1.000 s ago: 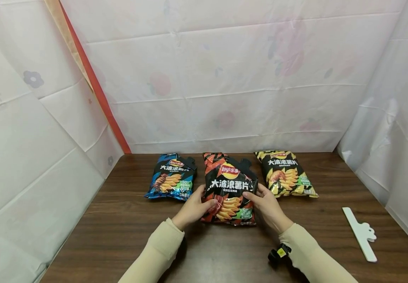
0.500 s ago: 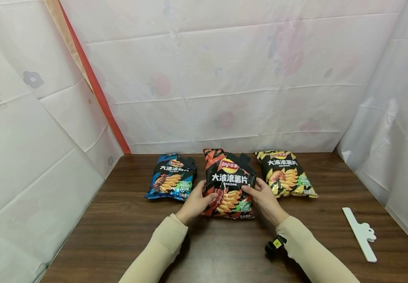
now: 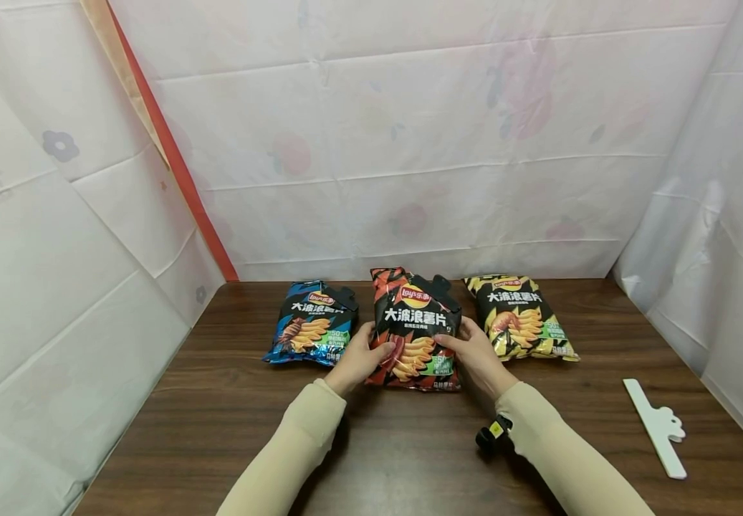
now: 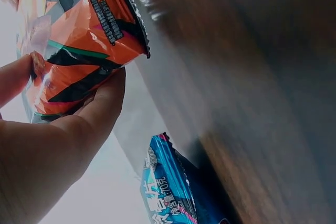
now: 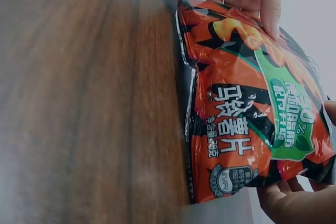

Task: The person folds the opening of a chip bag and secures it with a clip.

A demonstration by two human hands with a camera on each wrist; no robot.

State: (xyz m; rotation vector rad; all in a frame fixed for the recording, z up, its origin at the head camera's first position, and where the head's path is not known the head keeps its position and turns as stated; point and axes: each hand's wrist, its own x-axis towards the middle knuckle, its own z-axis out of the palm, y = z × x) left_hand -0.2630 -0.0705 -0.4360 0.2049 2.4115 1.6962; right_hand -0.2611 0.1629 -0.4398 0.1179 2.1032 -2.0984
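A red-and-black bag of potato chips (image 3: 413, 319) is held between both hands at the middle of the table. The left hand (image 3: 357, 358) grips its left side, thumb on the front face. On the opposite side the right hand (image 3: 479, 357) grips it the same way, fingers behind. A black bag clip (image 3: 438, 288) sits across the bag's top right corner. In the right wrist view the bag's bottom seam lies close to the tabletop; whether it touches, I cannot tell.
To the left lies a blue chip bag (image 3: 309, 326) with a black clip (image 3: 345, 297) on its top right corner. A yellow chip bag (image 3: 521, 319) lies to the right. Nearer the right edge of the wooden table (image 3: 216, 430) is a white clip (image 3: 655, 428). Cloth walls (image 3: 410, 143) surround the table.
Both hands have moved the red chip bag a little away from the person, toward the back wall. The blue and yellow bags and the white clip have stayed put.
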